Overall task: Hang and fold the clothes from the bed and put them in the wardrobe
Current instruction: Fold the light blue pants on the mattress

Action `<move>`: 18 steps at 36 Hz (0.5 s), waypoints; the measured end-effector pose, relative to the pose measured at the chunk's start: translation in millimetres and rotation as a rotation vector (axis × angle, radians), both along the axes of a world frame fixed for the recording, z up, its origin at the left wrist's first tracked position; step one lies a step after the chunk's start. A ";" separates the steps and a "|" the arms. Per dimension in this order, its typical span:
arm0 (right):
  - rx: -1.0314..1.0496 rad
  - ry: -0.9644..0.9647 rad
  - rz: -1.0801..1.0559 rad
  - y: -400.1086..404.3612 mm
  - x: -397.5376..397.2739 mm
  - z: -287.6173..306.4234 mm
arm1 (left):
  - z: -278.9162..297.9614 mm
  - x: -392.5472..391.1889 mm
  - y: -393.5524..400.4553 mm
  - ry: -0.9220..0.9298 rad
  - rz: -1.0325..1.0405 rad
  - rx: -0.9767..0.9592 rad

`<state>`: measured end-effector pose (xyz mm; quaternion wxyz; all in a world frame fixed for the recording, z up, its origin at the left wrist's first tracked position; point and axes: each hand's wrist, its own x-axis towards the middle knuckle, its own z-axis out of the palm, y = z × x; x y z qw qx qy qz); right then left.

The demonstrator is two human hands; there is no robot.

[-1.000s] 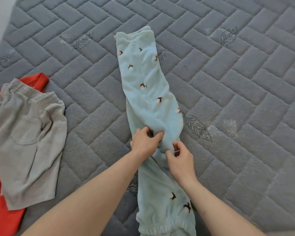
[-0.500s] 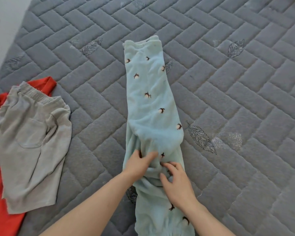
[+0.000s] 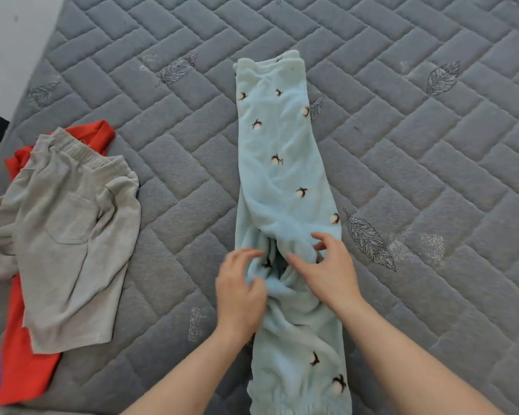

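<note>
Fingers (image 3: 253,254) of the left hand (image 3: 240,295) pinch bunched fleece while the right hand (image 3: 327,271) spreads over light-blue pyjama trousers (image 3: 282,175) lying lengthwise mid-bed (image 3: 432,145); smoothing this crumpled middle flat before folding should keep the fold neat.

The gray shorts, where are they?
In the head view, the gray shorts lie at the left of the bed, on top of a red garment, left of the blue pants.
</note>
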<state>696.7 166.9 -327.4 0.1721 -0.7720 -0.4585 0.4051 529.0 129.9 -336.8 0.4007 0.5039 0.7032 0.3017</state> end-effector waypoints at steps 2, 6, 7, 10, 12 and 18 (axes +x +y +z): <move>-0.106 -0.128 0.200 8.8 0.2 -3.4 | -7.3 -14.2 1.8 0.025 0.330 -0.171; -0.033 -0.159 0.240 18.3 -0.8 1.3 | -33.8 -33.4 -0.1 -0.374 0.485 -0.760; 0.018 -0.122 0.153 17.7 0.1 3.6 | -37.6 -35.7 -2.5 -0.440 0.423 -0.812; 0.159 0.029 -0.120 7.3 9.4 11.4 | -35.8 -33.1 -3.0 -0.440 0.209 -0.747; 0.201 0.070 -0.231 -3.3 17.3 16.7 | -29.5 -27.2 -1.2 -0.409 0.120 -0.616; 0.325 0.093 -0.510 -18.4 31.5 18.8 | -6.9 -22.4 -0.2 -0.203 0.369 -0.179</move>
